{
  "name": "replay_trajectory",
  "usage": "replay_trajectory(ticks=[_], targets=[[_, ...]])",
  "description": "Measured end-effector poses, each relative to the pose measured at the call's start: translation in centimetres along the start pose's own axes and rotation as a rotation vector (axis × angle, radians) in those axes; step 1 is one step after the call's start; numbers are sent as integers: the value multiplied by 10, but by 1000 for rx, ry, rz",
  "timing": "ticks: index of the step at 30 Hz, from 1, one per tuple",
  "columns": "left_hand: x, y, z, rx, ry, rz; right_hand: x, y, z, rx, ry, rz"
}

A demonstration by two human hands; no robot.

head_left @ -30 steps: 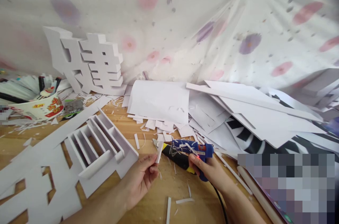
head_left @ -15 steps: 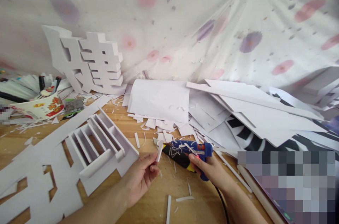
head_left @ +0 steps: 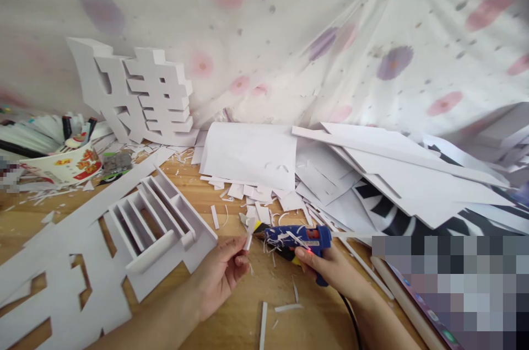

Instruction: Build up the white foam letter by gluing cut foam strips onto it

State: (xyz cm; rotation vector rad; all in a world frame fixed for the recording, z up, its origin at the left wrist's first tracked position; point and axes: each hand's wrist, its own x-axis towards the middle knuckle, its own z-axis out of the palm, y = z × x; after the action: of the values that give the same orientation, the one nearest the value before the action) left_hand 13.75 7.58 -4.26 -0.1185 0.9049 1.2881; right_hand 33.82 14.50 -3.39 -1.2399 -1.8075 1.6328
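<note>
My left hand (head_left: pixel 225 270) pinches a small white strip (head_left: pixel 249 235) between thumb and fingertips. My right hand (head_left: pixel 326 264) is wrapped round the handle of a blue hot glue gun (head_left: pixel 295 235), whose front end points left at the strip; whether the nozzle touches it I cannot tell. Stringy glue threads and a white scrap cling to the gun's body, and a red light glows by my thumb. Partly hidden under the gun lies a black-and-yellow handled tool (head_left: pixel 261 226). Left of my hands rests a flat white cut-out character (head_left: pixel 99 273) with upright strips (head_left: pixel 151 251) standing on it.
A finished-looking raised white character (head_left: pixel 165 99) leans at the back left. Near it stands a paper tub (head_left: pixel 68 165) of markers. White sheets (head_left: pixel 252 151) and stacked boards (head_left: pixel 405 179) fill the back and right. Loose strips (head_left: pixel 263 322) and scraps litter the wooden table (head_left: pixel 231 330).
The glue gun's front end has dipped slightly beside the strip, covering more of the black-and-yellow tool. My left hand keeps its pinch almost in place.
</note>
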Motion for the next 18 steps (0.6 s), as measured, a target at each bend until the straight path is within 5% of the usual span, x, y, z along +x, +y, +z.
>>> replay_trajectory(ticks=[13,18], targets=[[2,-2,-5,13,15,5,-2,2,-6,-23,-149,90],[1,-1,-8,193,-55,72,-2,2,-16,49,-115,-23]])
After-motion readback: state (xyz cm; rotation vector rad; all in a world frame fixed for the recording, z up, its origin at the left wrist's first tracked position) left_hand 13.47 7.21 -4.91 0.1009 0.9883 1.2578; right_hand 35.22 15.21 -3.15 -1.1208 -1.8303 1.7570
